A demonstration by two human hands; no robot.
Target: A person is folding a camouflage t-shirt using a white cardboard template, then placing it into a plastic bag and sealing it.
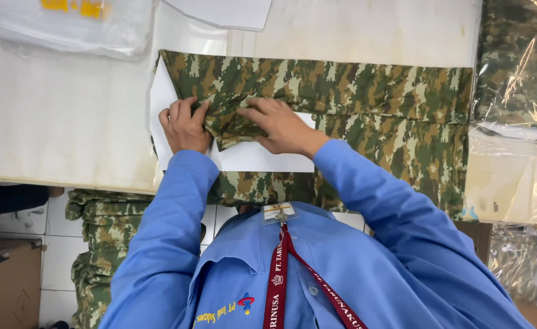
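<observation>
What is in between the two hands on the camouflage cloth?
In the head view, a bunched fold of the camouflage garment lies between the left hand and right hand; both press on it.

A pale, off-white tabletop (pixel 61 122) carries everything, its surface slightly stained and its near edge running across the lower left. A camouflage garment (pixel 366 103) lies spread flat across its middle, reaching toward the right side and hanging over the near edge. A white sheet of card (pixel 262 157) lies on the tabletop partly under the garment's folded end, its corners showing on both sides. At the far left corner sits a clear plastic bag (pixel 67 27) with yellow print. A white sheet (pixel 220 12) lies at the far edge. On the right, bagged camouflage garments (pixel 518 61) in shiny clear plastic rest beside the spread garment.
</observation>
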